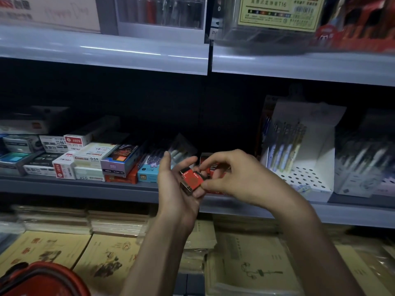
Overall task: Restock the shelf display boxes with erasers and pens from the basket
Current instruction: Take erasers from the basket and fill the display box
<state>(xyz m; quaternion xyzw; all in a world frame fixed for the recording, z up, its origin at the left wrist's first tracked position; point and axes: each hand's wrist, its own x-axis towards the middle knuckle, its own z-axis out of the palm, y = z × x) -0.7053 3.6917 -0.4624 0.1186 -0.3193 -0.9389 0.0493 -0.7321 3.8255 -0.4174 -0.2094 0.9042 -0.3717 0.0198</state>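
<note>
Erasers [190, 180] in red sleeves, one marked 2B on its end, lie in a small stack on the palm of the left hand [178, 184], which is held out flat and open-fingered in front of the middle shelf [77, 185], cradling them rather than clenching. The right hand [233, 178] comes in from the right with thumb and forefinger pinched on the right edge of the top eraser, the other fingers curled above it. Just behind the hands, on the same shelf, stands a red display box [210, 165], mostly hidden by the fingers; it looks like the place these erasers belong, though how full it is cannot be told. To its left lie piled boxes of refills and pens [89, 159], and to the right a white cardboard pen stand [307, 167] with a holed base holds several pens. The rim of the red basket [40, 278] shows at the near left corner, over stacks of exercise books [106, 259] on the lowest level. My reading is that the eraser step is in hand: one is being picked off the stack to go into the box. The next move calls for lifting that top piece clear without dragging the others off the palm, carrying it a short way back, and setting it in line with those already there, sleeve facing outward.
</note>
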